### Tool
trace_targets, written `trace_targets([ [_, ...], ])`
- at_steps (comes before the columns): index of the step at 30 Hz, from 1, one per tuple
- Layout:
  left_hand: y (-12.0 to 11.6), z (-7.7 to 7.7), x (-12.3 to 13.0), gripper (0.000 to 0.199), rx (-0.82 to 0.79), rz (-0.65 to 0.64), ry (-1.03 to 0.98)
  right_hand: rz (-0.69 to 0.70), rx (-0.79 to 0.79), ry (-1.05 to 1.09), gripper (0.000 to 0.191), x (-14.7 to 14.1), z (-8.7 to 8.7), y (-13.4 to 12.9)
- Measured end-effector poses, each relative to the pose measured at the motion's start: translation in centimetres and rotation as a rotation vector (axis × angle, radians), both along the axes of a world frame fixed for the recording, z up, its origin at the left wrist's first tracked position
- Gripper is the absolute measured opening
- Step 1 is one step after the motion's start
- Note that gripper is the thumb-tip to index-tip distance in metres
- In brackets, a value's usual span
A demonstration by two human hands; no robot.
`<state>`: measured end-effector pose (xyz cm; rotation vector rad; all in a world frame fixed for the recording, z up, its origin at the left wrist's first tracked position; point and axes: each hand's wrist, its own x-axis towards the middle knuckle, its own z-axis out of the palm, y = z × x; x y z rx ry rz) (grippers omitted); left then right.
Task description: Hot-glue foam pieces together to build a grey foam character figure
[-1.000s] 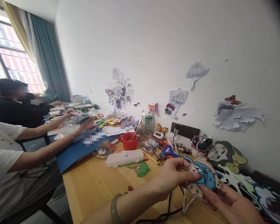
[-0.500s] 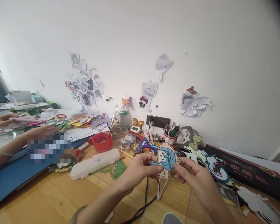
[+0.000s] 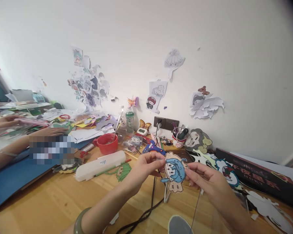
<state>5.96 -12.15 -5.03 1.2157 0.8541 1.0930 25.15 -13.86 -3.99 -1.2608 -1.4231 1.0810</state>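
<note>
A paper cutout of a blue-haired cartoon figure [image 3: 175, 172] with pale pinkish paws or bows faces me above the wooden desk. My left hand [image 3: 148, 165] pinches its left edge, thumb and fingers closed. At the opposite edge, my right hand [image 3: 201, 177] grips it the same way. Just behind the cutout lies a blue glue gun [image 3: 153, 148] with a small lit spot. A green cartoon cutout [image 3: 124, 171] rests on the desk to the left of my left hand.
A white pencil case [image 3: 101, 165] and a red mug [image 3: 107, 143] stand at left. Dark cables [image 3: 146, 213] cross the desk. A black box [image 3: 254, 175] lies at right beside paper cutouts. Another person's hands [image 3: 48, 131] work far left over a blue board [image 3: 17, 183].
The blue-haired cutout has turned and dropped slightly between my hands; my left fingers have shifted up along its edge. The other person's hands have moved slightly right.
</note>
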Motion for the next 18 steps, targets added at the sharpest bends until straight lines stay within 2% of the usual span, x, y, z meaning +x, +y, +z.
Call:
trace_targets([
  [7,0.02,-0.12,0.07,0.016,-0.047,0.025,-0.017,-0.033,-0.031,0.0,0.031,0.03,0.3,-0.07],
  [13,0.11,-0.13,0.24,0.018,-0.045,0.035,-0.047,0.071,-0.057,-0.048,0.028,-0.18,0.02,-0.07],
  [18,0.34,-0.2,0.08,0.023,-0.086,0.043,-0.07,0.06,-0.061,-0.083,0.026,-0.13,0.26,-0.09],
])
